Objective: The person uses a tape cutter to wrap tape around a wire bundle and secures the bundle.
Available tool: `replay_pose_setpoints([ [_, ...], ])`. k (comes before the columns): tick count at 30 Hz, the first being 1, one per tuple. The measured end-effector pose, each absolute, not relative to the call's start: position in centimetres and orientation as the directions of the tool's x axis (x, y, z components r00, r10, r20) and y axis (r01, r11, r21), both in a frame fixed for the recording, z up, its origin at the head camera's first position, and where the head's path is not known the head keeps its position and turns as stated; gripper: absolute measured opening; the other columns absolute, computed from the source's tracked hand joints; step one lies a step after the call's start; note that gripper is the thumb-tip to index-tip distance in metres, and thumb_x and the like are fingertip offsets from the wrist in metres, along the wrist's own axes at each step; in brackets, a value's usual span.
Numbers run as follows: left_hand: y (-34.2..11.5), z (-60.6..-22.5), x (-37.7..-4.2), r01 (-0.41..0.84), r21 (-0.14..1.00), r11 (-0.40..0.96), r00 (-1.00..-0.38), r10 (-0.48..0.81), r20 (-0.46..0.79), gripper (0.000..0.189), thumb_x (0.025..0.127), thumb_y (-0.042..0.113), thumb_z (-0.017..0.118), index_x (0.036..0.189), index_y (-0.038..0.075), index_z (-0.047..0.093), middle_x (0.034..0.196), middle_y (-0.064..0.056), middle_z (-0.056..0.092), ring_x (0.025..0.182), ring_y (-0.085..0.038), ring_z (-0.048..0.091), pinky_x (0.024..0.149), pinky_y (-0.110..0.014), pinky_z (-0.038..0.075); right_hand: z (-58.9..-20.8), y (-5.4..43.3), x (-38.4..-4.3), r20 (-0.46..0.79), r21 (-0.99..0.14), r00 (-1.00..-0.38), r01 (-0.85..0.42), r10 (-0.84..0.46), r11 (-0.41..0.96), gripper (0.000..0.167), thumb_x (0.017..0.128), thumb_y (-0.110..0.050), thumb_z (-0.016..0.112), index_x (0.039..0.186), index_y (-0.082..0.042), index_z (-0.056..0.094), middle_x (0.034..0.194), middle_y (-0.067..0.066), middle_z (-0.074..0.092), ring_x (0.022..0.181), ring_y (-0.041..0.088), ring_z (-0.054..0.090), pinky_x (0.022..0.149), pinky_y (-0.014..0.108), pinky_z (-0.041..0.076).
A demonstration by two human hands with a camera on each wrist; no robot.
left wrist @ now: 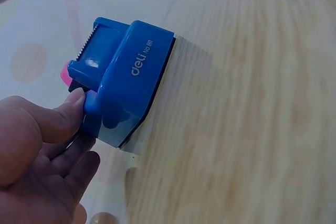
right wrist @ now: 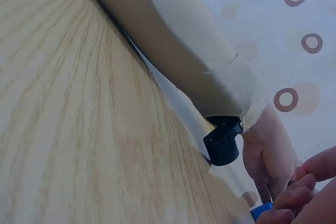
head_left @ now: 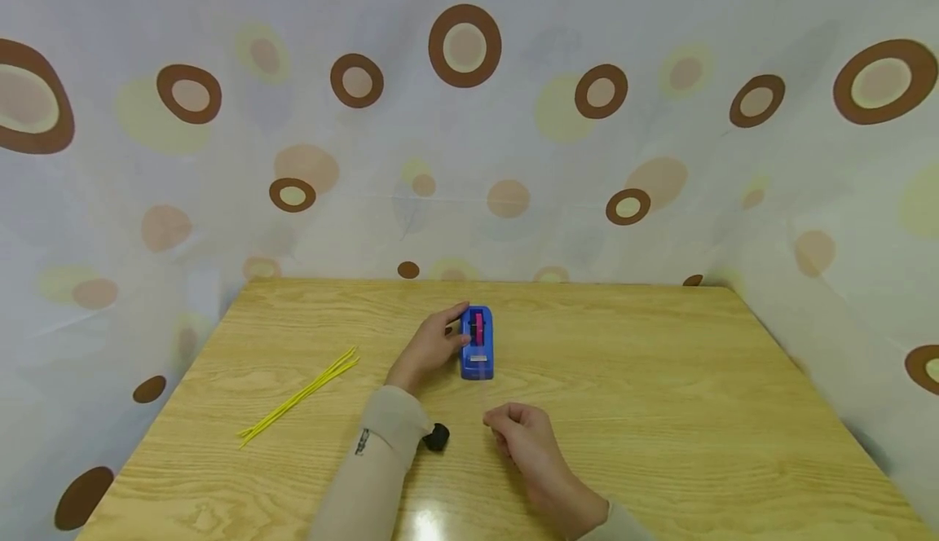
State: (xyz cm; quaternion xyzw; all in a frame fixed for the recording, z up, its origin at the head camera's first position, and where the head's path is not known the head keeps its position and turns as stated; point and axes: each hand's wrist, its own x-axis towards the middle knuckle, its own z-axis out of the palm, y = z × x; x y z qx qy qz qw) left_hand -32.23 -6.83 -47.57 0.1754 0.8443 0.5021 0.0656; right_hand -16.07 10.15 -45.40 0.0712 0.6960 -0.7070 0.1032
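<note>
A blue tape dispenser [head_left: 477, 368] with a pink core stands on the table in the head view. From its left side my left hand [head_left: 431, 349] grips it, thumb on the near part and fingers reaching toward the back. The left wrist view shows the thumb against the blue body [left wrist: 137, 72], near the serrated cutter. A faint strip of clear tape [head_left: 482, 393] runs from the dispenser toward me. My right hand [head_left: 531, 447] pinches its end between thumb and index finger, in front of the dispenser. In the right wrist view, the right fingers [right wrist: 294, 199] hide most of the dispenser.
Several thin yellow sticks [head_left: 297, 398] lie in a loose bundle on the wooden table [head_left: 660, 411], left of my left arm. A black wrist camera [head_left: 437, 437] sits under the left sleeve cuff. Patterned cloth [head_left: 543, 239] hangs behind and along both sides of the table.
</note>
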Motion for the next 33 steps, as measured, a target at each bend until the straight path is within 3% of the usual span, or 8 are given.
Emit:
replay_pose_setpoints([
  [16,-7.0,-47.3,-31.5,0.255,0.824,0.506,-0.943,0.317,0.097,0.057,0.098,0.011,0.062,0.151,0.008,0.041,0.15,-0.016,0.043,0.129,-0.042,0.047,0.104,-0.05,0.04,-45.6,10.1,-15.8,-0.215,-0.976,-0.974,0.217,-0.072,-0.02,0.022,0.094,-0.013,0.064,0.087,0.008,0.067,0.06,-0.002,0.046,0.052,0.009,0.036,0.048,0.021,0.03],
  [21,-7.4,-47.1,-31.1,0.26,0.833,0.488,-0.943,0.314,0.11,0.055,0.1,0.017,0.06,0.151,0.008,0.041,0.147,-0.017,0.046,0.13,-0.039,0.048,0.104,-0.049,0.04,-45.5,10.2,-15.7,-0.214,-0.976,-0.974,0.216,-0.08,-0.023,0.021,0.095,-0.013,0.064,0.087,0.007,0.067,0.059,-0.002,0.046,0.051,0.009,0.035,0.047,0.021,0.03],
  [24,-7.7,-46.9,-30.9,0.26,0.842,0.473,-0.942,0.316,0.113,0.054,0.101,0.019,0.059,0.151,0.009,0.041,0.149,-0.013,0.045,0.133,-0.034,0.046,0.106,-0.046,0.038,-45.6,10.2,-15.7,-0.214,-0.976,-0.974,0.216,-0.079,-0.025,0.021,0.095,-0.013,0.064,0.087,0.006,0.067,0.06,-0.002,0.046,0.051,0.009,0.036,0.047,0.021,0.029],
  [33,-8.3,-46.6,-30.3,0.292,0.862,0.414,-0.934,0.315,0.166,0.05,0.1,0.016,0.06,0.147,0.003,0.045,0.143,-0.013,0.052,0.131,-0.028,0.049,0.105,-0.041,0.041,-45.8,10.2,-15.6,-0.212,-0.976,-0.975,0.215,-0.071,-0.032,0.02,0.094,-0.011,0.064,0.086,0.008,0.066,0.061,-0.002,0.047,0.053,0.007,0.037,0.048,0.02,0.03],
])
